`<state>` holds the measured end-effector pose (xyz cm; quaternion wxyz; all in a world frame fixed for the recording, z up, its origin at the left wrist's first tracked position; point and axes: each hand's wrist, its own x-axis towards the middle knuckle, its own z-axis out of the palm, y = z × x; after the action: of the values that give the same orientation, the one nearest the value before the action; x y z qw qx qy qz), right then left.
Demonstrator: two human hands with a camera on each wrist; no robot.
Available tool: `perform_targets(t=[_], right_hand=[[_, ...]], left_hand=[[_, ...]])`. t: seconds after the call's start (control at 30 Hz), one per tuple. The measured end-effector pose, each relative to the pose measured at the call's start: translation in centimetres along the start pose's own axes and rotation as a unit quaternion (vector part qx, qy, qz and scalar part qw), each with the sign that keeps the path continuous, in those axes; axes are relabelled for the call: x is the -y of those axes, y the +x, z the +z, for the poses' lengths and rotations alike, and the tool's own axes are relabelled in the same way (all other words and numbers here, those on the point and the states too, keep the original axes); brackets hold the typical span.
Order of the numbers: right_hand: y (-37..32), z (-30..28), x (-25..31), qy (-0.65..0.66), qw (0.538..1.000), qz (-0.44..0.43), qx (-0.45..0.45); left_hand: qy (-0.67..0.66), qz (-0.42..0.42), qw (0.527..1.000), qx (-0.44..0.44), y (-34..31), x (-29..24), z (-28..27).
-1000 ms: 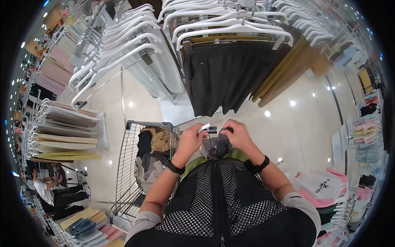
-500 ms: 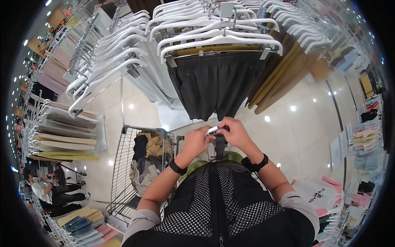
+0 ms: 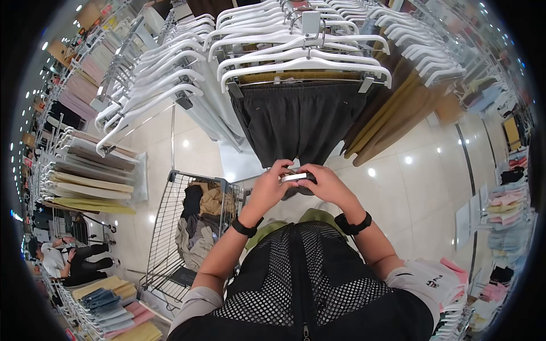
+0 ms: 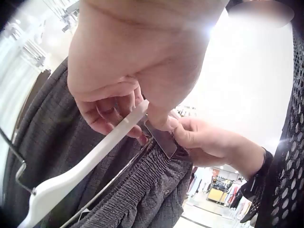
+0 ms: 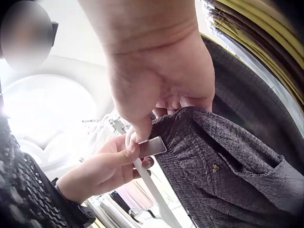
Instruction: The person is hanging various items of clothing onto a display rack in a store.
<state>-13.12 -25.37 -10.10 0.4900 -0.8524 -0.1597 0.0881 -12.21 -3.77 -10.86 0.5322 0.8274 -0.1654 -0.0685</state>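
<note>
From my station I see the hands closer together than one second ago: my left hand (image 3: 268, 190) pinches the metal clip (image 5: 154, 146) on the white hanger (image 4: 85, 168), my right hand (image 3: 327, 184) pinches the dark trousers' waistband (image 5: 173, 124) beside it. The clip lies over the cloth — if it is fastened, I cannot tell.

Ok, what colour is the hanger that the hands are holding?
The hanger is plain white; it shows best in the left wrist view.

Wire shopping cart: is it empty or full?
Partly full: crumpled black, tan and grey garments lie in the wire cart, leaving part bare.
</note>
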Motion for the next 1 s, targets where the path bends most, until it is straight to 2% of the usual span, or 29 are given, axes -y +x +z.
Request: perform_targets(t=[0.03,0.1,0.13,0.2,0.23,0.27,0.3,0.37,0.4,0.43,0.47,0.5,0.57,0.6,0.63,0.67,0.7,0.73,0.77,0.83,0.87,0.97,1.0], right_hand=[[0.0,0.2,-0.1,-0.001,1.0,0.0,0.001],[0.1,1.1,-0.9,-0.068,0.996,-0.037,-0.044],[0.2,1.4,-1.3,-0.069,0.996,-0.037,-0.043],[0.3,1.7,-2.2,-0.107,0.985,-0.004,-0.135],[0.2,1.5,-2.5,-0.109,0.985,-0.004,-0.133],[0.2,0.9,-2.9,-0.108,0.982,0.008,-0.153],[0.0,0.4,-3.5,-0.106,0.979,0.02,-0.174],[-0.6,0.0,-5.0,-0.087,0.976,0.035,-0.198],[-0.8,-0.3,-5.1,-0.009,0.974,0.032,-0.223],[-1.0,-0.7,-5.2,0.069,0.966,0.027,-0.248],[-1.3,-1.2,-5.4,0.064,0.963,0.002,-0.262],[-1.6,-1.6,-4.7,0.063,0.962,0.002,-0.266],[-2.0,-2.3,-2.9,0.09,0.942,0.024,-0.322],[-2.2,-2.1,-2.7,0.19,0.919,0.007,-0.344],[-2.4,-2.1,-2.5,0.189,0.918,0.004,-0.349],[-2.7,-2.2,-2.3,0.264,0.892,-0.01,-0.367],[-3.0,-2.3,-2.0,0.337,0.86,-0.025,-0.382],[-3.3,-2.4,-1.7,0.351,0.854,-0.027,-0.382],[-3.6,-2.4,-1.6,0.348,0.853,-0.029,-0.387],[-4.4,-2.6,-1.7,0.401,0.832,-0.026,-0.383],[-4.7,-2.8,-2.2,0.399,0.831,-0.031,-0.387],[-5.2,-3.5,-3.6,0.386,0.839,-0.035,-0.382],[-5.1,-3.8,-3.9,0.426,0.823,-0.042,-0.373]], left_hand=[[-0.001,0.0,1.0,-0.001,0.1,0.4,0.0],[-0.058,0.088,0.994,-0.027,0.3,0.8,-0.2],[-0.066,0.078,0.994,-0.039,0.0,0.3,-0.7],[-0.064,0.064,0.996,-0.023,-0.6,1.5,-1.6],[-0.059,0.05,0.997,-0.007,-1.1,2.0,-2.3],[-0.031,-0.015,0.996,0.082,-1.8,2.5,-3.5],[-0.033,-0.016,0.996,0.081,-2.4,3.9,-4.4],[0.011,-0.034,0.96,0.279,-3.5,7.9,-5.4],[0.01,-0.032,0.959,0.282,-4.2,9.5,-6.0],[0.082,-0.076,0.921,0.373,-4.9,10.9,-6.7],[0.154,-0.119,0.869,0.456,-5.5,12.2,-7.0],[0.156,-0.115,0.868,0.458,-6.5,13.2,-7.0],[0.2,-0.104,0.942,0.25,-8.0,15.1,-7.1],[0.169,-0.048,0.963,0.205,-7.4,14.7,-7.6],[0.171,-0.043,0.962,0.206,-7.1,14.2,-8.0],[0.029,-0.059,0.989,0.13,-7.0,13.6,-8.2],[-0.116,-0.074,0.989,0.053,-6.6,11.6,-8.7],[-0.116,-0.053,0.992,0.001,-6.2,10.3,-9.2],[-0.117,-0.049,0.992,0.005,-5.9,10.1,-9.7],[-0.054,-0.013,0.997,-0.052,-5.1,9.2,-10.8],[-0.075,-0.005,0.993,-0.09,-4.7,8.6,-10.9],[-0.095,0.034,0.987,-0.124,-3.7,5.9,-11.8],[-0.098,0.051,0.985,-0.13,-3.2,4.8,-12.2]])
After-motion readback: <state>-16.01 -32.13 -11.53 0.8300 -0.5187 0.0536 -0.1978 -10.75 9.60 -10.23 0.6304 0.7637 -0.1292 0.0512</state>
